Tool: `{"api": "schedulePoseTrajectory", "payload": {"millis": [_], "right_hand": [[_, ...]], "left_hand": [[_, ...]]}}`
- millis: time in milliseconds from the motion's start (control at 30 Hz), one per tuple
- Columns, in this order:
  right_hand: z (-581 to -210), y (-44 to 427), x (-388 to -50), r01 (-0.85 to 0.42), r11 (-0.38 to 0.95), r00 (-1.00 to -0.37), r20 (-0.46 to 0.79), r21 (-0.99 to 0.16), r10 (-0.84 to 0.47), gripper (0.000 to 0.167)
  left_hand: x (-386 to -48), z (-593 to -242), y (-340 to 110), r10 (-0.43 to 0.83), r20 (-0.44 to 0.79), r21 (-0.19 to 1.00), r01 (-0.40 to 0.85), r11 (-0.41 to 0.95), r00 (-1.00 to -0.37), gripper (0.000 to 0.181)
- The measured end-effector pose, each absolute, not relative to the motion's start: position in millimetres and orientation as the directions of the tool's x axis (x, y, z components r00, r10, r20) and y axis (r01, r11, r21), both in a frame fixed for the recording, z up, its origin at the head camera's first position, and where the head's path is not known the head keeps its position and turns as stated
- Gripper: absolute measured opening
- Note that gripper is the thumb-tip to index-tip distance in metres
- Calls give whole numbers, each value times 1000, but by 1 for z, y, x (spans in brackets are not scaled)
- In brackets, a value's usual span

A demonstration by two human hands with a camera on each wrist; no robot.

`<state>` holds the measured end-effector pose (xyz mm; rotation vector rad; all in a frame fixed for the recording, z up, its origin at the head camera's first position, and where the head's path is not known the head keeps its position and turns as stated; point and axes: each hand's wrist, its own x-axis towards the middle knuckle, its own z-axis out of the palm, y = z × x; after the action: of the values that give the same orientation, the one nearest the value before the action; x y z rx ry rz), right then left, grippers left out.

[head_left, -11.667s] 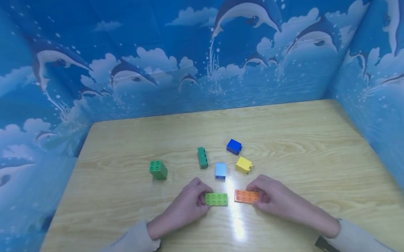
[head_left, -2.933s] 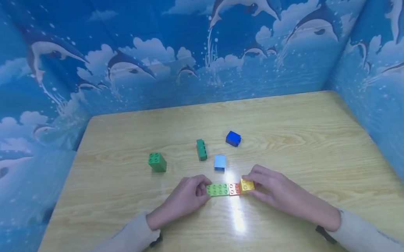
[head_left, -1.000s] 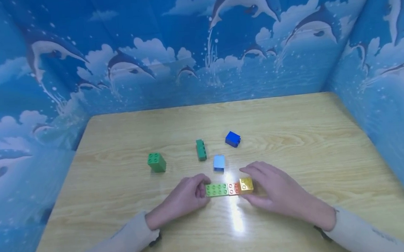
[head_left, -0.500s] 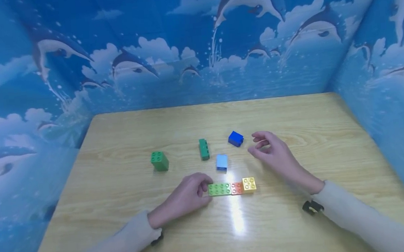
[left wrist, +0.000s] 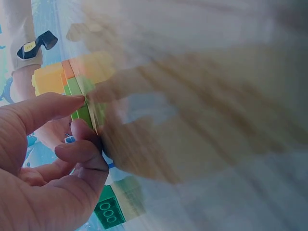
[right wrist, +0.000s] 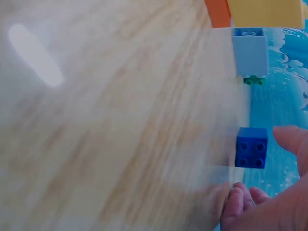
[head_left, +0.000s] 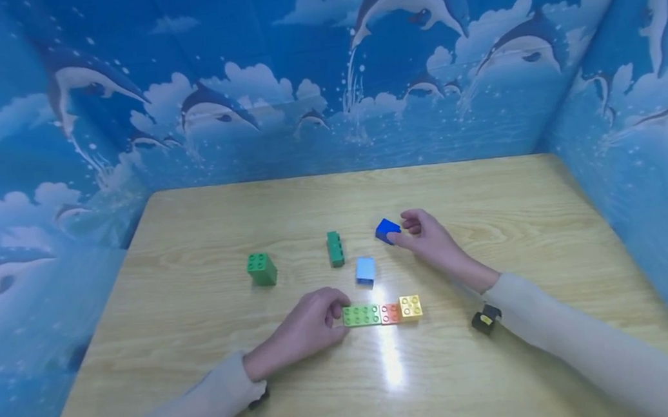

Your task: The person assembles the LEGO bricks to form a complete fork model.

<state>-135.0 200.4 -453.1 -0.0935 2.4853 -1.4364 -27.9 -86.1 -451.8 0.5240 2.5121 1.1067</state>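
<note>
My left hand (head_left: 303,325) pinches the left end of a light green brick (head_left: 361,316), thumb and index finger on its two long sides. An orange brick (head_left: 390,314) adjoins the green one's right end, and a yellow brick (head_left: 411,308) sits on its right part. Farther back, my right hand (head_left: 430,241) is at a dark blue brick (head_left: 387,230) lying on its side. In the right wrist view the blue brick (right wrist: 251,147) has its studs toward the hand, with thumb and fingers spread apart around it; a gap shows there.
A light blue brick (head_left: 365,271) lies behind the green and orange row. A narrow dark green brick (head_left: 335,249) is behind and left of it. Farther left a tall green block (head_left: 262,269) stands upright. A dolphin-printed cloth (head_left: 283,141) rises behind the wooden table (head_left: 207,224).
The right hand has let go of the yellow brick, which stays on the orange one, and has moved back and left to the dark blue brick. The left hand keeps its hold.
</note>
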Motion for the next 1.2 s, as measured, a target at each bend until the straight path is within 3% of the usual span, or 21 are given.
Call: {"api": "schedulePoseTrajectory", "payload": {"millis": [233, 667, 967, 1200], "right_hand": [[-455, 193, -140, 70, 539, -976, -168, -840, -136, 72], [-453, 203, -139, 34, 571, -967, -172, -820, -188, 44], [-447, 215, -128, 46, 586, -960, -199, -809, -199, 43], [-443, 225, -118, 55, 524, -962, -187, -850, -201, 44]], "left_hand": [[-29, -453, -86, 476, -132, 757, 221, 615, -870, 43], [-28, -453, -85, 458, -136, 734, 222, 642, -878, 41], [-26, -451, -84, 461, -134, 740, 221, 636, -877, 42], [-28, -450, -83, 471, -136, 735, 231, 638, -871, 42]]}}
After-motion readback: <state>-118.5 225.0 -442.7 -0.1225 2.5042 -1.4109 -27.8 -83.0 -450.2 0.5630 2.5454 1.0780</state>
